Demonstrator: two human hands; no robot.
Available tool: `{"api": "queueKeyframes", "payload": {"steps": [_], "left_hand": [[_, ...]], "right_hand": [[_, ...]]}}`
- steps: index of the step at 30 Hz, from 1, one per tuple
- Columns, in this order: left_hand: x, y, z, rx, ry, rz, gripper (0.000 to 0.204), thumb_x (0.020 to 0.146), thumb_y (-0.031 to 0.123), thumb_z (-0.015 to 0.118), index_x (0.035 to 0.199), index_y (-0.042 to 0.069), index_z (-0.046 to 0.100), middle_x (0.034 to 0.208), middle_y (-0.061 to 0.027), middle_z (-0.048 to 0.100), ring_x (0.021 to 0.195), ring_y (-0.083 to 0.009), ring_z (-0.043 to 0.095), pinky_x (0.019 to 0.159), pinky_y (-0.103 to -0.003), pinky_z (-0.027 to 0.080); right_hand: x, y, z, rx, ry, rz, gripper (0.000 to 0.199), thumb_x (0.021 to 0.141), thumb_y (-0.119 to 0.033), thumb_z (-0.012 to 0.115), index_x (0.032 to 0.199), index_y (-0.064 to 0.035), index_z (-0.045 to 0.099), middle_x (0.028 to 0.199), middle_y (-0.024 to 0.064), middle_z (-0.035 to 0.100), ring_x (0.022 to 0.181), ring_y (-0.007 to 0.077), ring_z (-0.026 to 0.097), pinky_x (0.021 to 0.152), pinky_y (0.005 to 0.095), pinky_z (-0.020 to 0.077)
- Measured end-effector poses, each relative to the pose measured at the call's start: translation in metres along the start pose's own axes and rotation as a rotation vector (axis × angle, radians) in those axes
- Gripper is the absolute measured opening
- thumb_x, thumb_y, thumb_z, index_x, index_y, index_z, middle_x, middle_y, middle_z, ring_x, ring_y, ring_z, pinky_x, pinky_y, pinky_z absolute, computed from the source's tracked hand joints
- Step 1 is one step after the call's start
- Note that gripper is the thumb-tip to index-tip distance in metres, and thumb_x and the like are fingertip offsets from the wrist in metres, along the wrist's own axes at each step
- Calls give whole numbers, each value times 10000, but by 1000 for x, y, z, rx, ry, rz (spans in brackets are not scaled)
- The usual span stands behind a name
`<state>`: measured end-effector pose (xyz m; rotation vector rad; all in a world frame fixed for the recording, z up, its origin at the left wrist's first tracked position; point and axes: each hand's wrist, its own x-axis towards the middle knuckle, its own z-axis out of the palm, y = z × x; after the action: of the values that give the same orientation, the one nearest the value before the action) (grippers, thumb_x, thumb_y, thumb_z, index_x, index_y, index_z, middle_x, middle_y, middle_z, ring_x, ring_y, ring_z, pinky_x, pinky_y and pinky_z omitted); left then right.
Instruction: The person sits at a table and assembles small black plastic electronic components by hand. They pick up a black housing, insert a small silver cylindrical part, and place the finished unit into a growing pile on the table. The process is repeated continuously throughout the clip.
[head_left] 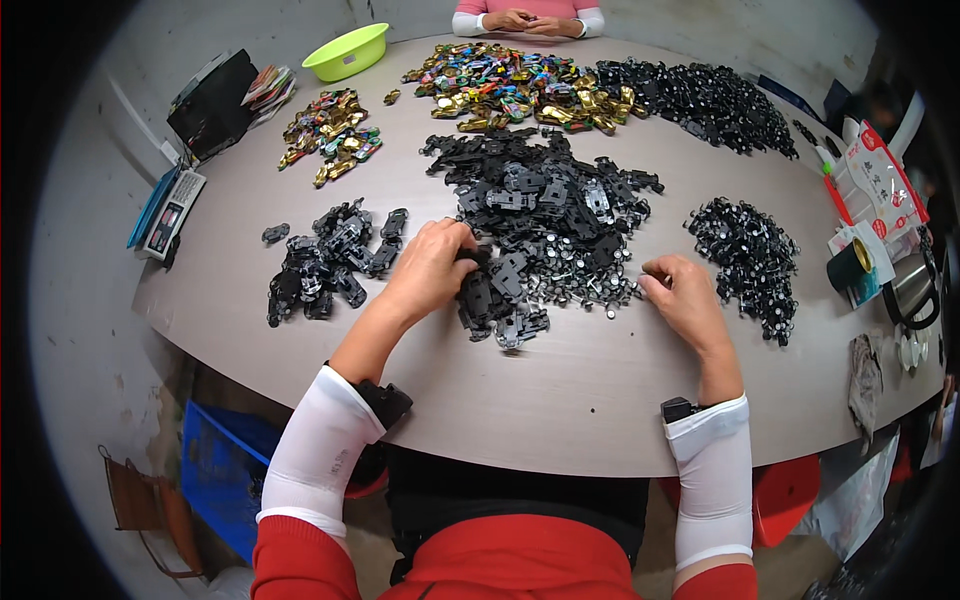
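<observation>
Black plastic parts [545,215] are heaped at the centre of the frame on the grey counter [560,400], and the near edge of that heap is where both hands are at work. The left hand [432,268] is curled over one black piece [478,290] at the lower tip of the pile, fingers closed on it; the right hand [685,298] rests just right of a scatter of small silver-and-black round pieces [580,290], its fingertips pinched together, though whether anything is held between them cannot be told. For the step to be done well, the black piece would best be kept steady and flat against the counter while a single round piece is brought to it, so that none is knocked back into the heap. A sorted lot of black pieces [325,262] lies at centre left, well apart, and a pile of small round parts [745,262] at centre right; these would best be kept separate. Coloured metal pieces [510,88] lie at the upper centre, a green bowl [347,51] at upper left, and another person's hands [525,20] at the top edge.
</observation>
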<state>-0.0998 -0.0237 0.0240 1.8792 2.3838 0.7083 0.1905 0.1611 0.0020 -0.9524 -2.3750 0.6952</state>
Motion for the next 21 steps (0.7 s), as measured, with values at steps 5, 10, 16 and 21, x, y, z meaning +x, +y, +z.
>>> {"api": "queueKeyframes", "payload": {"steps": [5,10,16,21], "left_hand": [[3,-2,-8,-233,82,-111,135,830,65,704,921,-7,636,854,-102,683,772,-196,636,721,-330,515],[13,13,-2,-855,38,-276,150,883,89,697,959,29,582,836,-3,620,748,-80,605,650,-250,526],[17,37,10,-1171,24,-315,128,896,101,695,953,67,585,843,9,624,759,-63,596,668,-224,525],[25,43,20,-968,232,-193,113,879,86,710,931,80,610,853,16,630,790,-71,601,744,-233,494]], "right_hand": [[-5,-7,-16,-65,-83,44,293,773,-168,722,995,22,701,948,161,655,885,320,638,803,381,502],[-5,1,-12,-75,-72,25,324,740,-172,743,1002,14,704,931,150,641,908,308,627,815,381,497],[-3,-7,-6,-99,-73,1,289,729,-154,761,961,7,705,930,148,639,922,313,627,818,390,499],[-5,-2,-4,-136,-21,-10,272,728,-150,762,942,3,694,936,150,646,894,322,629,811,403,500]]}}
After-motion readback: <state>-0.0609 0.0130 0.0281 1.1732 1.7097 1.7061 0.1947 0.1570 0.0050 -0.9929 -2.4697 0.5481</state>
